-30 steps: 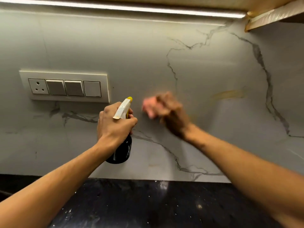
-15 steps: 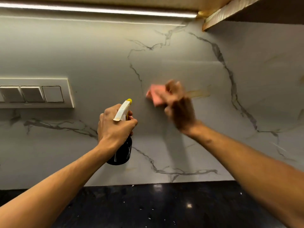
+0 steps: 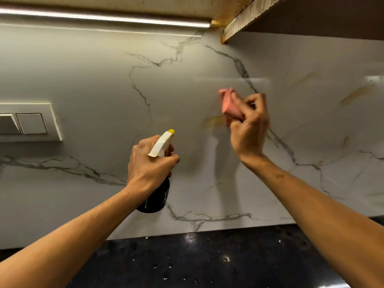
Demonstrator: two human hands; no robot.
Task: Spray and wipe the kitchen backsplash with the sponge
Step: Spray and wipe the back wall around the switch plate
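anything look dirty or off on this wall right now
Yes: a yellowish smear sits on the backsplash just left of the sponge, with fainter yellow streaks further right. The countertop is dotted with white specks.

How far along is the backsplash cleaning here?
Midway. Done: nothing provably clean. In hand: right hand grips the pink sponge beside a yellowish smear; left hand holds the spray bottle. Left: that smear and the yellow streaks farther right on the backsplash.

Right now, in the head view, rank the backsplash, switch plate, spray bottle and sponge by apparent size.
1. Backsplash
2. Spray bottle and switch plate: about alike; the left hand hides part of the bottle, the frame crops the plate.
3. Sponge
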